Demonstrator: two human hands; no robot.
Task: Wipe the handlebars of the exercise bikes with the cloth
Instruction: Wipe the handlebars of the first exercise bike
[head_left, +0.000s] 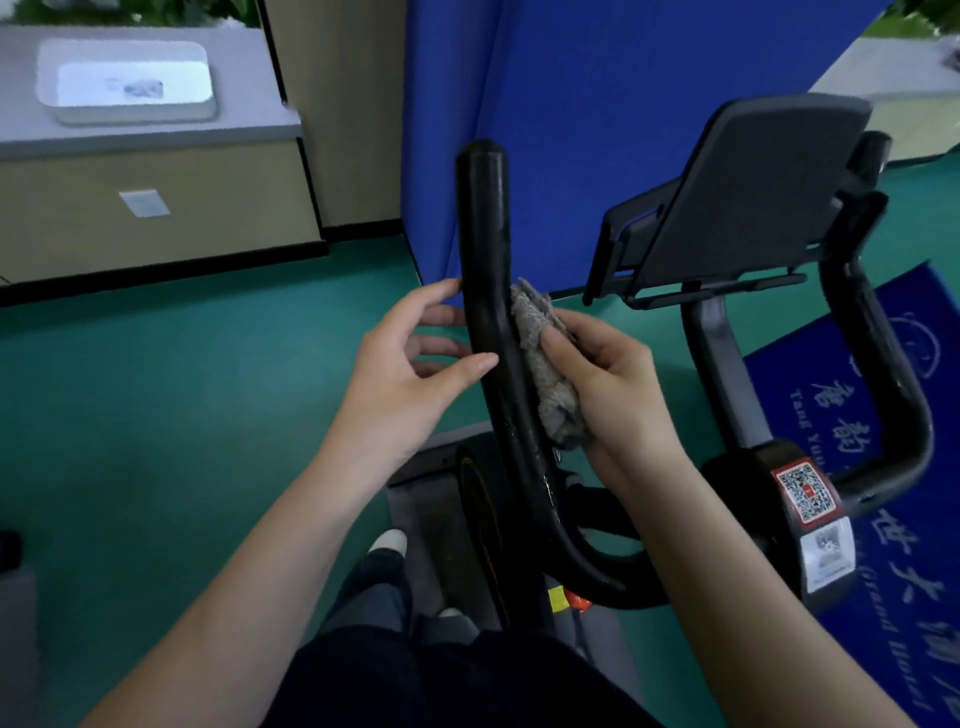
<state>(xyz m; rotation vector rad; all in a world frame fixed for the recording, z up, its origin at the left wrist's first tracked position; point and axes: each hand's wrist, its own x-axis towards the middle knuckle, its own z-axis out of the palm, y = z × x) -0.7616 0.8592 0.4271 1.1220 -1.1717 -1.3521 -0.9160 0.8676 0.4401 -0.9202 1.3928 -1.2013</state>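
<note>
The black left handlebar (485, 234) of the exercise bike rises in the middle of the view. My right hand (613, 384) grips a bunched grey cloth (550, 374) and presses it against the right side of that bar. My left hand (410, 374) is at the bar's left side, fingers loosely curved, with the thumb tip and a fingertip touching the bar. The right handlebar (878, 332) curves up at the right, untouched.
A dark tablet holder (753, 192) sits between the bars. A blue partition (597, 104) stands behind the bike. A blue mat (893, 597) with white lettering lies on the green floor at the right. A counter with a white sink (124, 80) is at the back left.
</note>
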